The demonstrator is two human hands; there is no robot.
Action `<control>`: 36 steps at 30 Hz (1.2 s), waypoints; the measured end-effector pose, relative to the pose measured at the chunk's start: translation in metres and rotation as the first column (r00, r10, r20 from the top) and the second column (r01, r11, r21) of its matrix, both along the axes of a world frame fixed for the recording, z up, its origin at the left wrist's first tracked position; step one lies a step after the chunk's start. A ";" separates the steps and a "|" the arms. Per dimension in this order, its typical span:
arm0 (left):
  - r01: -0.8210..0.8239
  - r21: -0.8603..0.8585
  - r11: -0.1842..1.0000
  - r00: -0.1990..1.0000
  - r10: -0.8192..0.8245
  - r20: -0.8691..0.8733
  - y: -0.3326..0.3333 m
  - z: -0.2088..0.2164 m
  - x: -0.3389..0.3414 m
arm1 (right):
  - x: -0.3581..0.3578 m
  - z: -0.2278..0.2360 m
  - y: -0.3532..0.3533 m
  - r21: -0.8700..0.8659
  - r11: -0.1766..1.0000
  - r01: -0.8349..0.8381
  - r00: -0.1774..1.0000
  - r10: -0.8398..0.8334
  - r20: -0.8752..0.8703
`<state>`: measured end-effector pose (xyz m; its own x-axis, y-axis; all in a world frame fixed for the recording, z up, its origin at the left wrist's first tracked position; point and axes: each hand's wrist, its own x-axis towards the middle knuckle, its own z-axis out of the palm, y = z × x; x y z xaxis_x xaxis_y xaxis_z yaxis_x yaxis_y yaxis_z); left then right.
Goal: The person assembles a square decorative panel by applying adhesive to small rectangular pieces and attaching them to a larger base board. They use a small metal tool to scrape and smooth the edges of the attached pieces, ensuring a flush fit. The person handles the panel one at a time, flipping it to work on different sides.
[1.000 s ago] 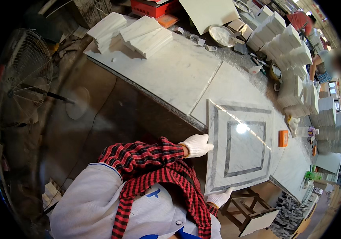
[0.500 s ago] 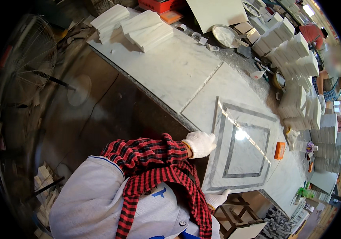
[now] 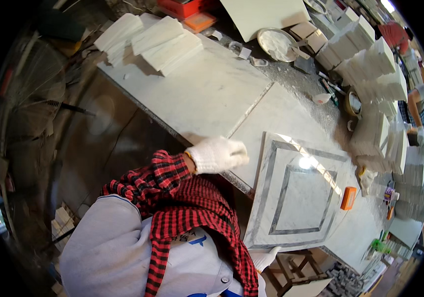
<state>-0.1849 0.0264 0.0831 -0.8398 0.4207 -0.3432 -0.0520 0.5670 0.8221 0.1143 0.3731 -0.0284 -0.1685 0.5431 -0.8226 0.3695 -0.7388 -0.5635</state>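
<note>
A square white marble panel [image 3: 296, 200] with two grey inlaid frames lies at the front of the marble worktop, its near corner reaching past the edge. My left hand [image 3: 219, 155], in a white knit glove, is held over the worktop's front edge, left of the panel and apart from it. Its fingers are stretched out and hold nothing. At the panel's near edge is my right hand [image 3: 264, 260], gloved too, with the thumb laid along the rim; its other fingers are hidden beneath, and it appears to grip the panel.
An orange box [image 3: 348, 198] sits right of the panel. White tile stacks [image 3: 167, 44] stand far left, with more stacks [image 3: 370, 123] along the right. A bowl of white powder [image 3: 276, 44] is at the back. A wooden stool [image 3: 296, 274] stands below. Co-workers are beyond.
My left hand has let go of the panel's left edge and moved left, its fingers opening out. My right hand stays at the near edge. The view has shifted slightly.
</note>
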 end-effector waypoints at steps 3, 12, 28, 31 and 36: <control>-0.144 0.011 0.990 0.989 0.144 -0.043 -0.019 0.005 -0.039 | 0.013 -0.014 0.013 -0.045 0.999 0.003 0.995 -0.007 -0.097; -0.402 -0.064 0.913 0.866 0.357 -0.350 -0.080 -0.009 -0.148 | -0.074 0.079 -0.088 0.109 0.994 -0.012 0.992 0.026 -0.125; -0.256 -0.269 0.928 0.693 -0.018 -0.721 -0.075 -0.049 -0.256 | -0.060 0.057 -0.075 0.110 0.991 0.080 0.997 -0.079 -0.014; -0.294 -0.333 0.896 0.647 -0.071 -0.759 -0.075 -0.056 -0.253 | -0.076 0.068 -0.086 0.156 0.980 0.124 0.985 -0.141 0.103; -0.298 -0.352 0.887 0.642 -0.086 -0.762 -0.079 -0.067 -0.263 | -0.070 0.065 -0.083 0.101 0.992 0.078 0.995 -0.083 0.047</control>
<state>-0.4480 -0.0525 0.0165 -0.9069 0.2904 0.3053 0.3785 0.8799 0.2872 0.0441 0.2905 0.0368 -0.0807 0.6322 -0.7706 0.3413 -0.7089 -0.6172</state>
